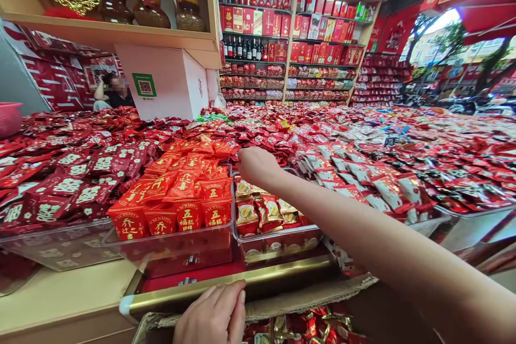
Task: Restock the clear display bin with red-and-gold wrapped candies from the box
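Observation:
My left hand [213,316] is at the bottom, its fingers together and closed over the near edge of an open cardboard box [298,303], against a gold metal rim [290,271]. Inside the box lie red and gold wrapped candies [282,328]. My right arm stretches from the lower right, and my right hand [258,164] is bent down at the back of a clear plastic bin [278,236]. Its fingers are hidden behind the hand. Gold and red candy packets [268,209] lie in that bin. Left of it stands a bin of bright red packets [173,193] with gold lettering.
Dark red packets [88,172] fill a bin at the left; red and white ones [363,172] are heaped at the right. Behind stand a white box [157,86] with a QR code and shelves [258,27] of bottles. A person [115,88] sits at the far left.

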The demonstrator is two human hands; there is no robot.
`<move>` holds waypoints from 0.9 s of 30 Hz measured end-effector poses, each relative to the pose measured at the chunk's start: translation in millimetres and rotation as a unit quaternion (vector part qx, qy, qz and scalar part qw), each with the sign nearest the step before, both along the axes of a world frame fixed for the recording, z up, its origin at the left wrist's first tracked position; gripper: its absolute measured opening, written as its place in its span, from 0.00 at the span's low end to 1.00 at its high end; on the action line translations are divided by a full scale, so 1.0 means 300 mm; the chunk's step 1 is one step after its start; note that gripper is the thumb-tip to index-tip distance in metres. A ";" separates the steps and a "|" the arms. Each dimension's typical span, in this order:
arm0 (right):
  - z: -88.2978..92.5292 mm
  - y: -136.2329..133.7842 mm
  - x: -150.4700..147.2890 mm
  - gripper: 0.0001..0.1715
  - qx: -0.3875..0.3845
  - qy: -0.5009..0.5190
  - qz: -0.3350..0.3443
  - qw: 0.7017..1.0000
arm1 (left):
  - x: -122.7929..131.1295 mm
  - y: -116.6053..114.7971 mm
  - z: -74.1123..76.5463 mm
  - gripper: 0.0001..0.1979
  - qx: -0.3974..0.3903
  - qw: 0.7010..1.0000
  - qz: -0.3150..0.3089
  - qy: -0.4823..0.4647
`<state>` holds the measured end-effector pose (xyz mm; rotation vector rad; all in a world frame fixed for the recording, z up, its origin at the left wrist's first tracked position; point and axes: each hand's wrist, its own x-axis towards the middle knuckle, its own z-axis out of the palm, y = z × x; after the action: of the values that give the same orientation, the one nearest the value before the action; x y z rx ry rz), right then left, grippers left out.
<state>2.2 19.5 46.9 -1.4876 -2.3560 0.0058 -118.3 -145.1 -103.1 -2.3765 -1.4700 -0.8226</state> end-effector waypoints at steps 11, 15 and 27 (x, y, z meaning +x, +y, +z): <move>-0.665 -0.549 0.197 0.06 -0.254 -0.267 0.241 0.898 | 0.030 -0.019 0.018 0.12 -0.048 0.996 0.067 0.027; -0.765 -0.526 0.243 0.18 -0.346 -0.275 0.195 0.875 | 0.055 -0.033 0.027 0.12 -0.061 0.991 0.111 0.041; -0.827 -0.554 0.278 0.37 -0.430 -0.171 0.112 0.879 | 0.081 -0.045 0.004 0.14 -0.075 0.986 0.142 0.042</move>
<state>85.6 -146.7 -201.2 -1.6273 -2.9970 1.0600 -94.1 -158.5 -101.9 -2.1950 -1.8367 -0.5540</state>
